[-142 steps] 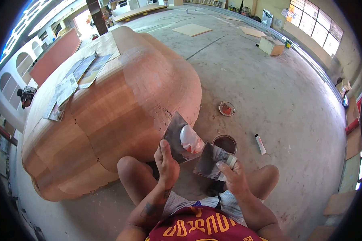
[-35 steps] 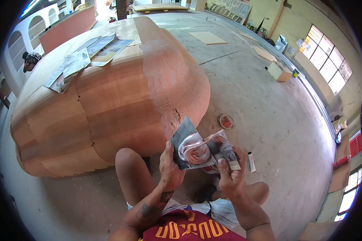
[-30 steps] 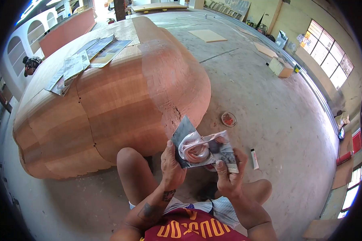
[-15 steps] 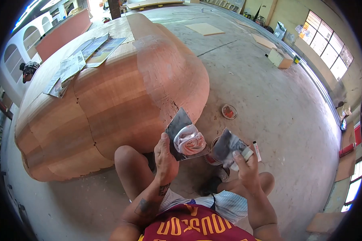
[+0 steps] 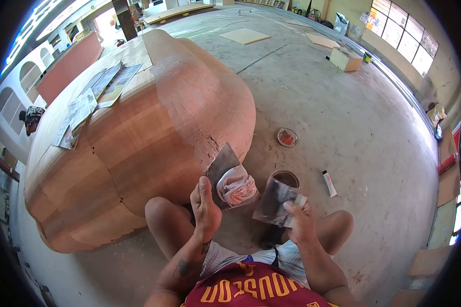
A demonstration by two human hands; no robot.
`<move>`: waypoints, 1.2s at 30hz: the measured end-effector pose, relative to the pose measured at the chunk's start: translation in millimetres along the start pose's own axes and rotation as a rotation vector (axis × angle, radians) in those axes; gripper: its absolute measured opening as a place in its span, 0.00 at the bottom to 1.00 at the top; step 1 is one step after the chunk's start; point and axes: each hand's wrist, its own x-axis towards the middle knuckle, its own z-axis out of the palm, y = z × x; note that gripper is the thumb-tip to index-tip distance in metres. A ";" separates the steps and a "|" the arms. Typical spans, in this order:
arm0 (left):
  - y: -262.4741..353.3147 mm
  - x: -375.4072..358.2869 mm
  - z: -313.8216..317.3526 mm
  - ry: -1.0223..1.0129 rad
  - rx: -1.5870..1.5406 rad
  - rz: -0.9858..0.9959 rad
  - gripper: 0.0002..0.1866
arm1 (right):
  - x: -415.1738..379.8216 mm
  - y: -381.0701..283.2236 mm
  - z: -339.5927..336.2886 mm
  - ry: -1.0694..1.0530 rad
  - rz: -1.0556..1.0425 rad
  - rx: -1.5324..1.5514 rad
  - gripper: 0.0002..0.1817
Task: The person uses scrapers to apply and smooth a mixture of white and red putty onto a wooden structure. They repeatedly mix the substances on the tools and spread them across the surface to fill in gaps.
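My left hand (image 5: 206,209) grips a dark flat plate (image 5: 222,161) by its edge, the thumb pressed on top. A swirled mound of pinkish-white putty (image 5: 236,187) sits on that plate. In my right hand (image 5: 301,221) is a wide, smeared putty spreader (image 5: 272,204), pinched between thumb and fingers a short way right of the plate. An uncovered round can (image 5: 287,177) stands on the floor behind the spreader, partly hidden by it. Beyond both hands is a large curved plywood form (image 5: 138,138), coated pink-grey with filler (image 5: 189,97) on its right part.
A lid with red paste (image 5: 287,137) and a white tube (image 5: 329,184) lie on the concrete floor. Newspapers (image 5: 82,108) cover part of the form's top. Another person's head (image 5: 33,117) shows at far left. Boards (image 5: 245,36) and a box (image 5: 345,60) lie farther back.
My right hand has moved left and down with the spreader, closer to the plate, uncovering more of the can and tube. My left hand still holds the plate, slightly lower. The camera view has shifted.
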 end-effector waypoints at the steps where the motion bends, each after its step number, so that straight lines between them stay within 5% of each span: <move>1: -0.8 -1.6 4.4 0.006 0.038 0.025 0.21 | 0.9 4.9 0.6 -0.022 -0.005 -0.060 0.17; 11: 29.2 -17.9 48.6 -0.112 0.495 0.029 0.25 | 2.2 20.6 17.0 0.016 0.165 0.055 0.17; 20: 32.4 -27.5 51.9 -0.241 0.717 0.109 0.26 | 24.8 28.5 31.2 0.073 0.069 0.116 0.14; 24: 5.0 -28.6 24.4 -0.239 0.494 -0.146 0.24 | 35.9 -8.1 35.6 0.144 -0.160 0.131 0.19; 26: -22.9 -25.0 16.3 -0.140 0.136 -0.256 0.23 | 33.5 -8.1 28.1 0.109 -0.397 -0.153 0.19; 29: 13.1 -18.9 36.6 0.083 -0.172 -0.678 0.22 | 29.1 -1.5 10.8 -0.035 -0.795 -0.636 0.19; 31: 9.9 -17.1 42.4 0.061 -0.328 -0.609 0.22 | 26.9 -6.6 21.8 -0.188 -0.941 -0.803 0.19; 36: 9.9 -13.7 51.1 0.025 -0.369 -0.382 0.23 | 21.8 -5.0 32.2 -0.231 -0.824 -0.975 0.23</move>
